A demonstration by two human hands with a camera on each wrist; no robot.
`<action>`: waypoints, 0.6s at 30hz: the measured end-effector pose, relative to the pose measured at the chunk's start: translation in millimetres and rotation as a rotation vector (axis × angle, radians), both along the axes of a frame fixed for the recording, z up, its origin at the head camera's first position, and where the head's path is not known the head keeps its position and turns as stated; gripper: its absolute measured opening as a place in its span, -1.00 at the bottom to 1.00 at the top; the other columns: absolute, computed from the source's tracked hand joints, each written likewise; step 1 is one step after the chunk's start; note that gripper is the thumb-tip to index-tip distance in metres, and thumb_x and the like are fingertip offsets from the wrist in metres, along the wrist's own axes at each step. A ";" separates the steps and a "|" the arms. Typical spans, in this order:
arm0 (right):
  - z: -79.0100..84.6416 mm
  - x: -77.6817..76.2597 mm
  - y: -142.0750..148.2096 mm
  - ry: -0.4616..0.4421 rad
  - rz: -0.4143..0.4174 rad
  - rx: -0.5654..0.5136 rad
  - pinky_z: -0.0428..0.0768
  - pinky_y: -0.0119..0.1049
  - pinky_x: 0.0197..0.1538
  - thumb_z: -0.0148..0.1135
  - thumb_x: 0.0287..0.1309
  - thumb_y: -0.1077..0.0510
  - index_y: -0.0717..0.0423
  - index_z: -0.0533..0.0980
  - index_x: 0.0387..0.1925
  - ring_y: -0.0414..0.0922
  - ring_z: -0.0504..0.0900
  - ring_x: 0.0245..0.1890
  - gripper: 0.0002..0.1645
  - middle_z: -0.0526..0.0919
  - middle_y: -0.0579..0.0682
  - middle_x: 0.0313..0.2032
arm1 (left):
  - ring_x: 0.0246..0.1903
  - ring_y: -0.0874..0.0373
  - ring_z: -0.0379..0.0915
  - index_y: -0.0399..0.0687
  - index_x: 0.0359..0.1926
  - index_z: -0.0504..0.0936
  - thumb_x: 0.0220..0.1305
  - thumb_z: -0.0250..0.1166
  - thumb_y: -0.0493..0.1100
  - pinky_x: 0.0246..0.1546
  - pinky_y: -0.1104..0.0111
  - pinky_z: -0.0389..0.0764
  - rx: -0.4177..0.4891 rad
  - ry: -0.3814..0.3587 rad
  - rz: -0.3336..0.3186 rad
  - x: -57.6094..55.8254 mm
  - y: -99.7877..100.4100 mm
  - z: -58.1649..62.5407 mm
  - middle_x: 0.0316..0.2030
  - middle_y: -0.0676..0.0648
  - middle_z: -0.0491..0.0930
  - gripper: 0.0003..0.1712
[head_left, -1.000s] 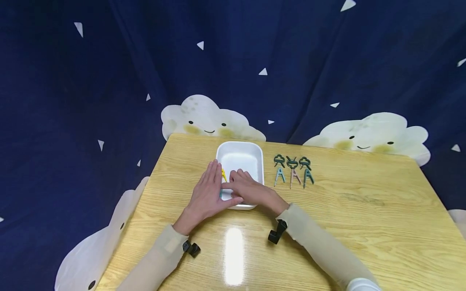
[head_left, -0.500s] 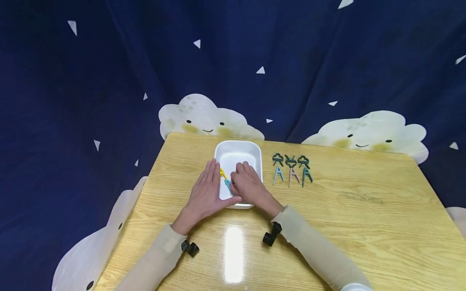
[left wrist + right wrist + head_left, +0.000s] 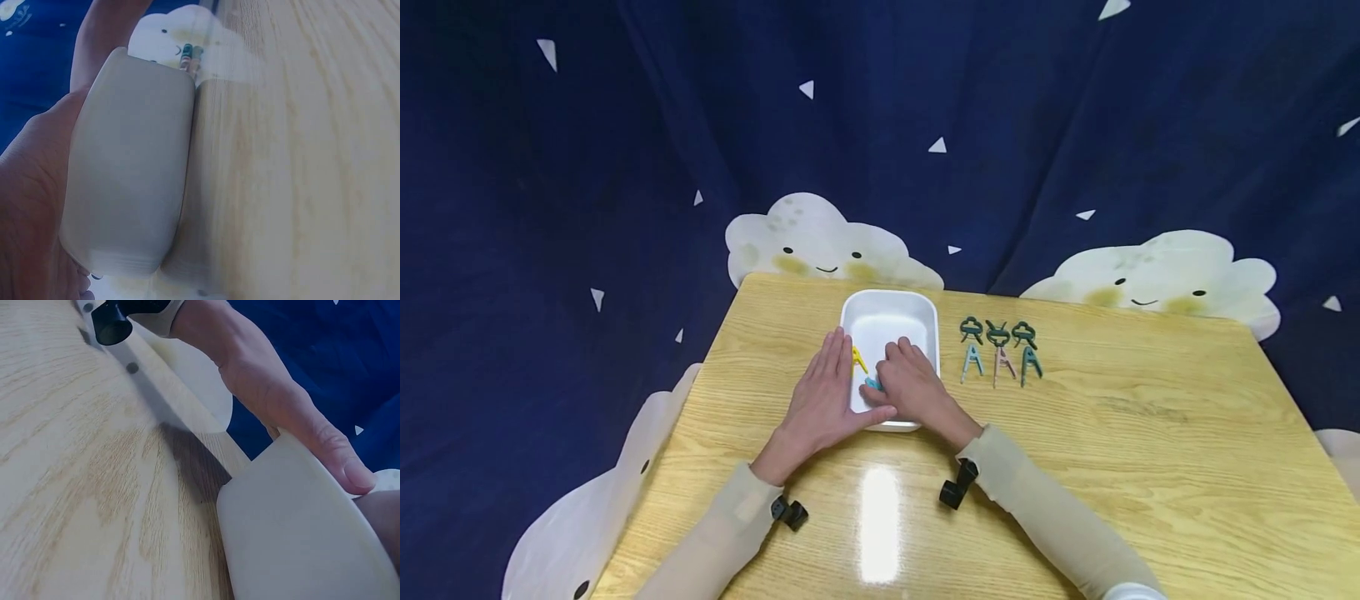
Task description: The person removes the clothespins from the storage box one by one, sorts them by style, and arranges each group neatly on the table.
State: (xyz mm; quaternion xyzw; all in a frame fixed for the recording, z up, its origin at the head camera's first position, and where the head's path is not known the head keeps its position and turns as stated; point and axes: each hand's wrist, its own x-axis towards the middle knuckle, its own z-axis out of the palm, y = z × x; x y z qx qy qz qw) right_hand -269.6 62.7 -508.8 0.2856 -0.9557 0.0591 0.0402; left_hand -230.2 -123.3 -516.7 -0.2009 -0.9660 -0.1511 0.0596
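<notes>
My left hand (image 3: 823,387) lies with straight fingers along the left side of a white tray (image 3: 929,333), its thumb stretched across the near rim. Inside the tray my right hand (image 3: 913,385) has its fingers bent and pinches a blue clothespin (image 3: 872,383), mostly covered by the thumb and fingers. A yellow clothespin (image 3: 858,359) lies by the tray's left wall, beside my left fingers. The left wrist view shows the tray's outer wall (image 3: 128,162) with a hand against it. In the right wrist view, the left thumb rests on the tray's rim (image 3: 340,487).
Right of the tray, a light blue clothespin (image 3: 972,363), a pink clothespin (image 3: 1003,366) and a teal clothespin (image 3: 1031,366) form a row. Dark green cloud-shaped clips (image 3: 997,335) lie just behind them. The wooden table (image 3: 1150,450) ends at a dark blue curtain (image 3: 880,125).
My right hand has drawn back slightly to the right from the left hand, and the blue clothespin has shifted right, away from the tray's left wall. The left hand keeps its place.
</notes>
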 end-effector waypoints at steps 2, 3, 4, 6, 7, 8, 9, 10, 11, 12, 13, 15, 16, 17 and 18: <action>0.0 0.2 0.2 0.007 0.008 -0.021 0.43 -0.15 -0.13 0.20 0.39 -0.28 0.01 0.55 -0.62 0.01 0.36 -0.23 -0.42 0.48 -0.02 -0.38 | 0.65 -0.14 -0.28 -0.39 0.63 -0.12 0.07 -0.07 0.84 0.60 0.07 0.04 -0.001 0.005 0.002 -0.1 -0.4 -0.6 0.65 -0.32 -0.21 0.59; 0.3 0.2 0.3 0.004 0.010 -0.037 0.43 -0.17 -0.13 0.18 0.40 -0.26 0.00 0.55 -0.60 -0.01 0.36 -0.24 -0.44 0.48 -0.03 -0.39 | 0.65 -0.14 -0.27 -0.39 0.63 -0.12 0.07 -0.07 0.84 0.59 0.07 0.04 0.002 0.006 0.003 -0.1 -0.4 -0.7 0.65 -0.32 -0.21 0.59; 1.3 -0.2 0.6 0.001 0.015 -0.059 0.42 -0.17 -0.12 0.18 0.41 -0.22 0.00 0.57 -0.56 -0.01 0.36 -0.23 -0.48 0.48 -0.05 -0.38 | 0.65 -0.14 -0.28 -0.39 0.63 -0.12 0.07 -0.07 0.84 0.59 0.06 0.05 0.003 0.007 0.002 -0.2 -0.4 -0.9 0.65 -0.32 -0.21 0.59; 4.2 -0.6 2.6 -0.012 0.040 -0.108 0.41 -0.17 -0.10 0.20 0.40 -0.11 0.03 0.62 -0.42 -0.02 0.36 -0.22 -0.63 0.49 -0.05 -0.34 | 0.65 -0.12 -0.30 -0.38 0.63 -0.12 0.07 -0.08 0.84 0.59 0.07 0.05 0.001 0.004 0.003 -0.2 -0.3 -0.7 0.65 -0.32 -0.21 0.59; 6.0 -0.5 4.3 -0.024 0.063 -0.124 0.41 -0.18 -0.09 0.23 0.38 -0.07 0.03 0.64 -0.33 -0.03 0.35 -0.21 -0.71 0.49 -0.06 -0.31 | 0.66 -0.10 -0.32 -0.38 0.63 -0.12 0.07 -0.08 0.85 0.60 0.07 0.04 0.002 0.000 0.002 -0.2 0.0 -0.6 0.65 -0.31 -0.22 0.59; 8.1 -0.3 6.5 -0.040 0.092 -0.140 0.40 -0.18 -0.08 0.29 0.35 -0.04 0.05 0.66 -0.22 -0.03 0.35 -0.20 -0.76 0.49 -0.05 -0.28 | 0.66 -0.08 -0.34 -0.37 0.63 -0.12 0.06 -0.08 0.85 0.60 0.08 0.03 0.003 -0.004 0.001 0.0 0.2 -0.3 0.66 -0.31 -0.22 0.59; 10.2 0.1 8.8 -0.053 0.124 -0.145 0.39 -0.18 -0.08 0.34 0.31 -0.02 0.08 0.67 -0.11 -0.03 0.34 -0.20 -0.72 0.49 -0.03 -0.25 | 0.66 -0.06 -0.37 -0.37 0.64 -0.13 0.06 -0.09 0.85 0.60 0.09 0.02 0.002 -0.010 0.002 0.2 0.2 0.1 0.66 -0.30 -0.22 0.59; 11.6 0.3 11.2 -0.062 0.160 -0.139 0.38 -0.18 -0.09 0.40 0.27 -0.04 0.09 0.66 0.00 -0.03 0.34 -0.19 -0.63 0.49 -0.02 -0.21 | 0.66 -0.05 -0.39 -0.37 0.64 -0.13 0.06 -0.09 0.85 0.60 0.09 0.01 0.000 -0.013 0.004 0.3 0.3 0.4 0.66 -0.30 -0.22 0.59; 12.4 0.5 13.3 -0.072 0.197 -0.126 0.38 -0.18 -0.09 0.45 0.23 -0.07 0.09 0.65 0.08 -0.04 0.33 -0.19 -0.52 0.49 -0.01 -0.19 | 0.66 -0.06 -0.37 -0.37 0.64 -0.13 0.06 -0.09 0.85 0.60 0.10 0.01 -0.002 -0.014 0.006 0.7 0.2 0.8 0.66 -0.30 -0.22 0.60; 12.5 0.5 15.1 -0.083 0.228 -0.108 0.37 -0.19 -0.10 0.48 0.20 -0.11 0.08 0.64 0.13 -0.04 0.33 -0.19 -0.44 0.49 -0.02 -0.18 | 0.66 -0.07 -0.37 -0.38 0.63 -0.13 0.06 -0.08 0.85 0.60 0.09 0.01 0.002 -0.013 0.006 1.0 -0.1 1.1 0.66 -0.30 -0.22 0.60; 12.3 0.6 16.4 -0.090 0.251 -0.087 0.37 -0.20 -0.10 0.50 0.17 -0.16 0.06 0.64 0.16 -0.05 0.32 -0.19 -0.39 0.48 -0.02 -0.17 | 0.66 -0.07 -0.36 -0.38 0.63 -0.12 0.06 -0.07 0.85 0.60 0.09 0.02 0.003 -0.011 0.007 0.8 -0.2 1.1 0.66 -0.31 -0.21 0.60; 10.9 0.1 17.8 -0.095 0.277 -0.058 0.37 -0.20 -0.09 0.49 0.15 -0.22 0.04 0.63 0.19 -0.04 0.32 -0.19 -0.33 0.49 -0.02 -0.16 | 0.66 -0.08 -0.35 -0.38 0.63 -0.12 0.06 -0.07 0.85 0.60 0.09 0.03 0.004 -0.007 0.011 0.6 -0.6 1.4 0.66 -0.31 -0.19 0.60; 10.0 -0.1 18.0 -0.097 0.283 -0.046 0.37 -0.20 -0.08 0.47 0.17 -0.23 0.03 0.63 0.20 -0.04 0.32 -0.19 -0.32 0.50 -0.02 -0.15 | 0.66 -0.08 -0.35 -0.38 0.63 -0.12 0.05 -0.06 0.85 0.60 0.09 0.02 0.005 -0.007 0.011 0.6 -0.7 1.5 0.66 -0.31 -0.19 0.60; 9.2 -0.1 18.1 -0.099 0.286 -0.040 0.37 -0.20 -0.07 0.46 0.18 -0.23 0.03 0.63 0.21 -0.04 0.32 -0.18 -0.34 0.50 -0.02 -0.15 | 0.66 -0.08 -0.35 -0.38 0.63 -0.12 0.05 -0.06 0.84 0.60 0.09 0.02 0.007 -0.008 0.010 0.5 -0.8 1.7 0.66 -0.30 -0.20 0.60; 8.2 -0.2 18.2 -0.101 0.284 -0.039 0.38 -0.19 -0.07 0.46 0.19 -0.22 0.02 0.64 0.19 -0.04 0.32 -0.18 -0.36 0.51 -0.01 -0.14 | 0.66 -0.07 -0.36 -0.38 0.64 -0.12 0.05 -0.06 0.84 0.60 0.09 0.01 0.008 -0.009 0.009 0.2 -0.8 1.6 0.66 -0.30 -0.20 0.60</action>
